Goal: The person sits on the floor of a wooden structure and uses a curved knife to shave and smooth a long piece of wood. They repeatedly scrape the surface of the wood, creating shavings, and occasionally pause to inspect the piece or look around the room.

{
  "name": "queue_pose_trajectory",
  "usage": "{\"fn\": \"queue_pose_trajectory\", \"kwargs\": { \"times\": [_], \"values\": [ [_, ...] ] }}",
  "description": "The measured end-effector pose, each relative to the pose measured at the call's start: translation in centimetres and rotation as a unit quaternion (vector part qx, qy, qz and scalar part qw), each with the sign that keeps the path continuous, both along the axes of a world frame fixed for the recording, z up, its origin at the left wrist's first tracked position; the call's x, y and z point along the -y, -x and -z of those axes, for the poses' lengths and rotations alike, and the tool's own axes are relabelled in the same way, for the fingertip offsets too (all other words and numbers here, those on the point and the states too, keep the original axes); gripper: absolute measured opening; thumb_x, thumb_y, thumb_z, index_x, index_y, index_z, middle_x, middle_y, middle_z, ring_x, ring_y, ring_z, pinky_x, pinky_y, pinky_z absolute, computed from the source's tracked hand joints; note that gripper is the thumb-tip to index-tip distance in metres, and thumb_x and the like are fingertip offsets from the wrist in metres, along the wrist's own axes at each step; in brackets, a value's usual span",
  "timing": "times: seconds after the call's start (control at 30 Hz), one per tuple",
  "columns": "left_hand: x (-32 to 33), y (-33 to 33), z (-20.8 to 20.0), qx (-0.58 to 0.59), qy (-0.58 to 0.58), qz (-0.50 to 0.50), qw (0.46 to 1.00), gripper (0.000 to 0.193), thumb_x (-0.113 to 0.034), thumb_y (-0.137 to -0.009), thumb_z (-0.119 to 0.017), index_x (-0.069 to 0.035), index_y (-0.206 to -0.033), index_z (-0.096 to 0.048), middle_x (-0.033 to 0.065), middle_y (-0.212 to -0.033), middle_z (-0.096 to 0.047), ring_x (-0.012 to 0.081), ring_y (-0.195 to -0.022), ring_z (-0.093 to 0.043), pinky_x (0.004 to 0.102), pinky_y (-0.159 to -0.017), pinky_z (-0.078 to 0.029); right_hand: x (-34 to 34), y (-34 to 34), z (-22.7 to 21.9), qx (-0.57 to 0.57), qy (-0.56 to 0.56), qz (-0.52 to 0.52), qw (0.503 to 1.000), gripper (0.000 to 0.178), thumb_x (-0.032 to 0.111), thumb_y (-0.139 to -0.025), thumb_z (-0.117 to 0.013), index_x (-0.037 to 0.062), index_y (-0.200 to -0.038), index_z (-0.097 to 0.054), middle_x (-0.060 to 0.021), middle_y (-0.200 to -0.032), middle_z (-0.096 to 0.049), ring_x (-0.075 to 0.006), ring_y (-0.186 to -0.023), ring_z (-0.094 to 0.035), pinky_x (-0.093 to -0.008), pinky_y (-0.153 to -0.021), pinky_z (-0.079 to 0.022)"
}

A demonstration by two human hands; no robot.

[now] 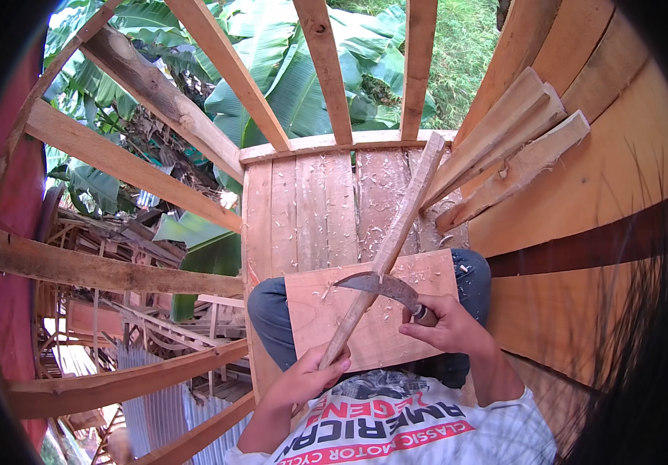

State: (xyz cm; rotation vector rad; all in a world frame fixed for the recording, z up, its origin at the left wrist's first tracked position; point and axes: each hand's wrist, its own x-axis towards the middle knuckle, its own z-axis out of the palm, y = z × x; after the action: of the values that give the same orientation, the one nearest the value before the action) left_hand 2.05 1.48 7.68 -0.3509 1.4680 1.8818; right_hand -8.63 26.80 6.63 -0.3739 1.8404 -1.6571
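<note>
Strands of dark hair (636, 356) hang nearest the camera at the right rim; below, a printed white shirt (396, 422) marks the seated person. Left hand (317, 377): its fingers are closed round the near end of a wooden stick (410, 209), which slants up and away to the right. Such a hold presumably leaves most of the length free for the blade. Right hand (450, 325): its fingers are wrapped round the handle of a curved knife (389, 287), whose blade lies across the stick, tip to the left; which edge is sharpened cannot be told. The crossing angle would suit paring along the wood. A flat board (310, 298) spans the lap between the bent knees, probably as a work surface and a shield for the legs; whether the stick touches it is unclear. Pale shavings lie on the board and over the plank floor (283, 209) beyond. Rough wooden pieces (492, 143) lean together at the right against the panelled side (574, 194), apparently placed to stand within reach, apart from the blade.
</note>
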Motion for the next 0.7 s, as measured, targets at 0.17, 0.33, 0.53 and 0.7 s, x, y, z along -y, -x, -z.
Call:
{"fn": "queue_pose_trajectory", "kwargs": {
  "times": [0.17,0.33,0.53,0.7],
  "values": [
    [0.0,0.1,0.2,-0.005,-0.031,-0.001,1.000,0.015,-0.019,-0.097,-0.054,-0.005,-0.093,-0.049,-0.0047,-0.070,-0.041,0.0043,-0.058,-0.037,0.0220,-0.051,-0.031,0.4,-0.4,1.4,-0.223,-0.056,0.133,0.964,0.018,0.005,-0.075,-0.078,0.0003,-0.081,-0.062,0.0055,-0.055,-0.043,-0.0017,-0.051,-0.036,-0.0223,-0.046,-0.029],
    [-0.9,0.7,-0.8,0.028,-0.065,0.033,0.997,0.016,-0.022,-0.098,-0.053,-0.007,-0.095,-0.049,-0.0045,-0.073,-0.041,0.0045,-0.061,-0.037,0.0220,-0.052,-0.032,0.7,0.1,4.0,-0.394,-0.058,0.302,0.866,0.018,0.005,-0.074,-0.079,0.0011,-0.077,-0.061,0.0035,-0.054,-0.042,-0.0034,-0.050,-0.036,-0.0223,-0.046,-0.030],
    [-1.6,1.0,-0.8,0.062,-0.014,0.011,0.998,0.018,-0.024,-0.098,-0.053,-0.007,-0.096,-0.049,-0.0045,-0.072,-0.040,0.0049,-0.061,-0.037,0.0219,-0.052,-0.033,-1.3,0.3,1.3,-0.183,-0.019,0.035,0.982,0.024,0.005,-0.073,-0.081,0.0030,-0.072,-0.057,0.0039,-0.053,-0.041,-0.0027,-0.050,-0.035,-0.0224,-0.046,-0.027],
    [-1.1,0.8,0.4,0.014,-0.031,0.038,0.999,0.018,-0.023,-0.098,-0.053,-0.006,-0.094,-0.050,-0.0042,-0.070,-0.042,0.0050,-0.059,-0.039,0.0221,-0.052,-0.034,-1.6,0.7,1.6,-0.155,-0.085,0.111,0.978,0.022,0.006,-0.073,-0.081,0.0020,-0.071,-0.059,0.0023,-0.053,-0.041,-0.0034,-0.051,-0.036,-0.0236,-0.046,-0.028]
  ]
}}
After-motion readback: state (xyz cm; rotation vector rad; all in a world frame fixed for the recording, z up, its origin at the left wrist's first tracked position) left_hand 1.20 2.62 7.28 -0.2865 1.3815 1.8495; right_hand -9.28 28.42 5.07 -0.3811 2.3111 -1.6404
